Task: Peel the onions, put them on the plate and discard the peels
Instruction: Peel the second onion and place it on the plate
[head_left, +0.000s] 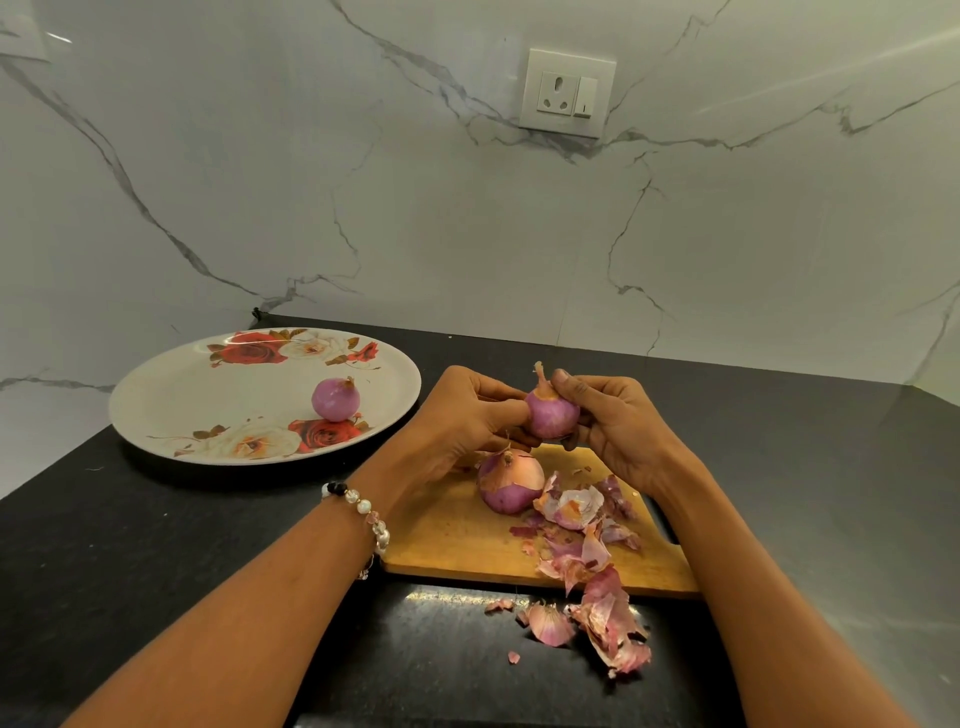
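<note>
A small purple onion is held above the wooden cutting board. My left hand grips its left side, and my right hand holds its right side with fingertips pinching near the dry stem. A larger onion, still partly covered in papery skin, lies on the board just below. One peeled onion sits on the white floral plate to the left. Loose peels are scattered over the board's right part and spill onto the counter.
The black counter runs left and right, backed by a white marble wall with a socket and switch. More peels lie on the counter in front of the board.
</note>
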